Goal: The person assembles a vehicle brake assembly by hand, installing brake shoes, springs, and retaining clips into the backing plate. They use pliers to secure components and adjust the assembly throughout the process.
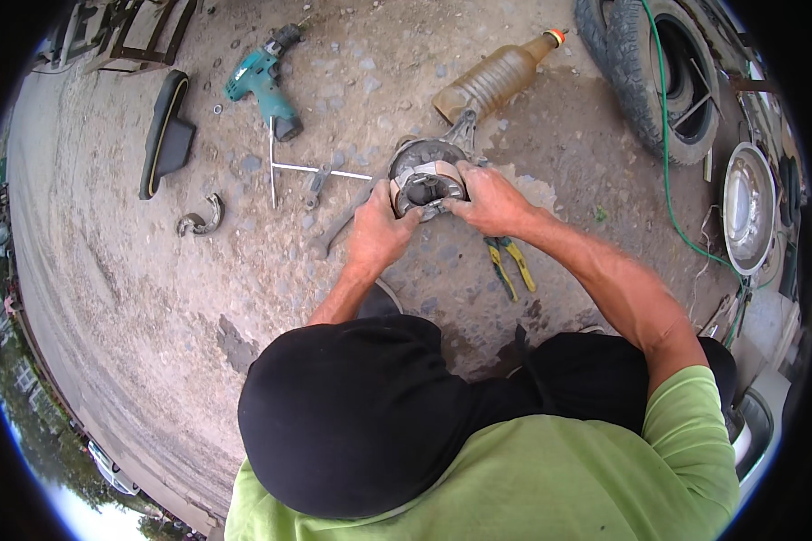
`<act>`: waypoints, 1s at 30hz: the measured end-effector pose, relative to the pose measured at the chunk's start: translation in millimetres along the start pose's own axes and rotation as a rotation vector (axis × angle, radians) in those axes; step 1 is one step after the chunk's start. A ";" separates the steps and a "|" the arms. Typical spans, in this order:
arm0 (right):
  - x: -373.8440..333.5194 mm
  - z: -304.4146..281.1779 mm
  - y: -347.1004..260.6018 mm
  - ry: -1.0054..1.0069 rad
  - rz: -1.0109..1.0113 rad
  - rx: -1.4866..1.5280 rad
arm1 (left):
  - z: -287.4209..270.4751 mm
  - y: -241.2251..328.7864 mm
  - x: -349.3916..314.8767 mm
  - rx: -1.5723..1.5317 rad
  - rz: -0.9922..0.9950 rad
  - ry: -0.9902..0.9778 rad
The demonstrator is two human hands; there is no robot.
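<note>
My left hand (381, 232) and my right hand (491, 200) grip opposite sides of a ring-shaped pair of brake shoes (429, 170). Both sets of fingers are closed, thumbs toward the near side. Dark gaps and metal parts show in the middle of the ring. Directly behind it sits a round, dirty metal brake plate (410, 155), with an arm (463, 132) sticking up at its far right; whether the shoes touch this plate I cannot tell. Yellow-handled pliers (512, 267) lie nearer to me, below my right hand. A spanner (336, 227) rests beside my left hand.
On the dirt ground lie a teal cordless drill (262, 79), a T-handled wrench (274, 164), a loose curved brake shoe (209, 218) and a black padded part (164, 135). A brown plastic bottle (492, 83) lies far right, near tyres (641, 86), a green hose (666, 144) and a metal wheel cover (749, 203).
</note>
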State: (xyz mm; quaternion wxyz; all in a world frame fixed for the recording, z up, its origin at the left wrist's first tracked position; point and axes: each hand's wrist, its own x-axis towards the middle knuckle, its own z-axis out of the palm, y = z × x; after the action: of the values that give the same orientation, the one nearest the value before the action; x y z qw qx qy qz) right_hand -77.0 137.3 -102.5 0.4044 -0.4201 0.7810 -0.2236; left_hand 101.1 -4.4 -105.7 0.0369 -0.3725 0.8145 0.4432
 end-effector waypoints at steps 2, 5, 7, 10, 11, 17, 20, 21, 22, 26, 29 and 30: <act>-1.1 2.5 1.9 0.019 0.009 -0.001 | 2.1 2.6 -1.1 0.031 -0.027 0.008; -1.6 3.3 1.1 0.055 0.010 -0.003 | -1.2 9.9 -0.5 0.046 -0.040 -0.010; -0.3 6.5 4.6 0.098 0.003 -0.009 | -2.7 9.2 2.6 0.058 -0.027 -0.028; 1.1 8.4 8.5 0.081 0.026 -0.025 | -2.7 3.4 7.4 0.105 0.081 -0.011; 1.0 8.3 8.5 0.075 0.034 -0.028 | -5.0 3.1 9.6 0.105 0.083 -0.031; -1.7 2.9 -1.6 0.051 0.093 -0.028 | -14.0 10.2 16.5 0.201 0.059 -0.101; -1.7 1.4 -3.3 0.037 0.107 -0.076 | -11.1 13.1 16.4 0.232 0.031 -0.089; -2.4 1.3 -4.7 0.041 0.106 -0.095 | -9.4 11.7 16.2 0.237 0.015 -0.084; -3.0 1.4 -5.5 0.045 0.104 -0.114 | -8.2 11.3 15.7 0.243 -0.002 -0.079; 1.9 5.1 1.7 0.037 0.110 -0.141 | -5.7 16.4 16.5 0.292 -0.001 -0.072; 2.5 3.5 1.9 0.027 0.109 -0.175 | -6.5 18.3 18.2 0.322 -0.009 -0.080; 1.3 3.8 1.3 0.033 0.105 -0.183 | -6.4 18.5 17.7 0.335 -0.013 -0.079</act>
State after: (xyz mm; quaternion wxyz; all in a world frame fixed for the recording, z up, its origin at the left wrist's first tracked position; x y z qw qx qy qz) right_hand -74.9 136.9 -106.1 0.3627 -0.4101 0.8256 -0.1365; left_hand 78.3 -13.2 -95.9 0.1334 -0.3488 0.8724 0.3153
